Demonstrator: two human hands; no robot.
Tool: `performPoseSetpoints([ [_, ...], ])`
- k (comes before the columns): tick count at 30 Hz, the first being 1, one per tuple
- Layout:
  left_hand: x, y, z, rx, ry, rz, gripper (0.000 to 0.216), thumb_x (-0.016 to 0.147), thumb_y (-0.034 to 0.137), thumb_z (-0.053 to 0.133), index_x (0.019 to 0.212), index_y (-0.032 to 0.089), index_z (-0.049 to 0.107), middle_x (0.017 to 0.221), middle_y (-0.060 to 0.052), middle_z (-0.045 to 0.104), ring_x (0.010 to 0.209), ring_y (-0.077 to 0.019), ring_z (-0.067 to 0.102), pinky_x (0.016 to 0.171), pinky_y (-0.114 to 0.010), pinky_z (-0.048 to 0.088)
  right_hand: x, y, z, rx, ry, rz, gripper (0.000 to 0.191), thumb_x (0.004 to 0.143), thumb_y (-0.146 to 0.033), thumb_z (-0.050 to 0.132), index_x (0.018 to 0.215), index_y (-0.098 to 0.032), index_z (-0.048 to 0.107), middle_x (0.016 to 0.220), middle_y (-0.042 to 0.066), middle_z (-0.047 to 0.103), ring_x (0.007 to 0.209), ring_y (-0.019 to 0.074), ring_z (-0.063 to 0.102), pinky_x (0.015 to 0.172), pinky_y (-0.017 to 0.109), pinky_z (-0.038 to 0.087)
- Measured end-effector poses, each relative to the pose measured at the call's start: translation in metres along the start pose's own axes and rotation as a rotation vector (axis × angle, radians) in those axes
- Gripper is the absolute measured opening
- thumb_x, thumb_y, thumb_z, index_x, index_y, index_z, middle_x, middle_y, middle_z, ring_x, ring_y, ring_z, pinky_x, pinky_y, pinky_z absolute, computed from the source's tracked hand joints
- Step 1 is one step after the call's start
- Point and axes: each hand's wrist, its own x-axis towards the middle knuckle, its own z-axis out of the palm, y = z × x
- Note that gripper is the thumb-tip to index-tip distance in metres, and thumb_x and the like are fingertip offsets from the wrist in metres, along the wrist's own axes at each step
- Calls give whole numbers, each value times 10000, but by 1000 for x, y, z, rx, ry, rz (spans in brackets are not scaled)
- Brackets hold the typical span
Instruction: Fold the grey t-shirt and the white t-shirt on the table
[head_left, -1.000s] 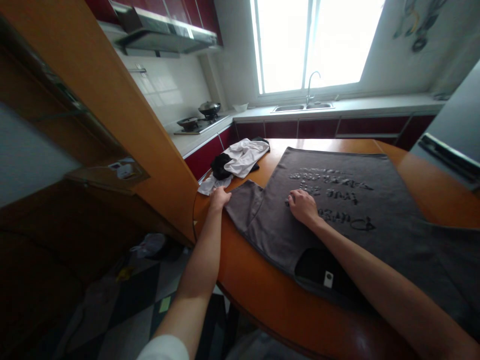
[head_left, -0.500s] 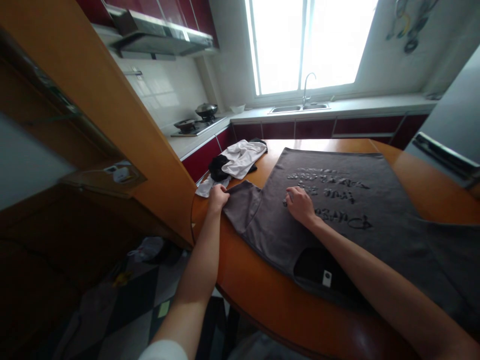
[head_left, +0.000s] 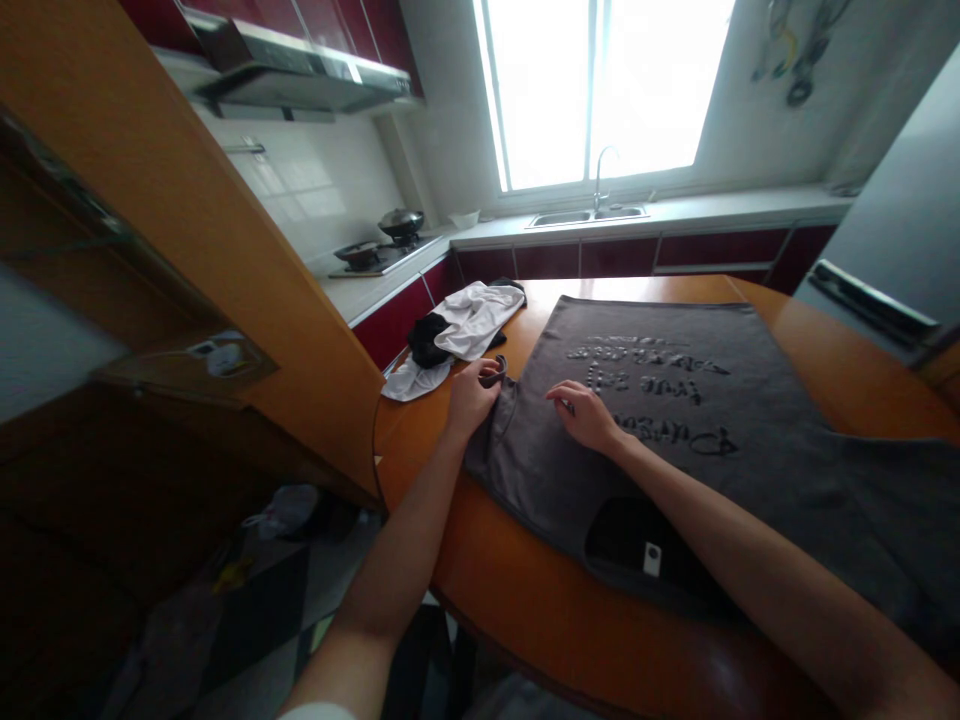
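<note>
A dark grey T-shirt (head_left: 675,490) with raised black lettering lies spread on the wooden table (head_left: 510,560), its neckline and a small white label towards me. At its left side, my left hand (head_left: 472,397) grips the sleeve, which is lifted and curls over at the fingers. My right hand (head_left: 587,415) hovers over or lightly touches the shirt beside the lettering, fingers bent and slightly apart, holding nothing. The other sleeve runs out to the right edge of the view.
A heap of white and black clothes (head_left: 469,325) lies at the table's far left. Beyond stand a stove with pans (head_left: 401,222), a counter with a sink (head_left: 559,217), and a fridge (head_left: 892,220) on the right. An orange wooden partition (head_left: 300,340) rises at the left.
My left hand has moved right, drawing the sleeve inward off the table and folding it up. My right hand has shifted slightly left, and its fingers have loosened.
</note>
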Motion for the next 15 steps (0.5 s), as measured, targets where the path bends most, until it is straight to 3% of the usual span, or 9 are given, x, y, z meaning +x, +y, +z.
performPoseSetpoints([
  [3,-7,14,8,-7,-57,69,258,789,103,709,1030,196,710,910,-28,760,838,-183,728,803,-272,557,0,0,1,8,1,5,292,939,-162,480,1067,-215,737,1121,71,723,1072,193,647,985,309,471],
  [9,-24,37,28,-11,-189,122,291,801,117,713,1075,214,701,974,-32,760,919,-193,719,883,-302,553,-2,-3,1,59,12,53,397,1015,-313,442,1368,-209,592,1099,69,746,984,200,676,904,308,497],
  [15,-32,32,46,-115,-331,146,422,772,140,748,1177,203,648,1006,-30,749,916,-178,714,840,-282,554,-2,1,2,46,5,53,429,1053,-377,361,1374,-221,598,1285,78,704,1156,221,647,1018,343,458],
])
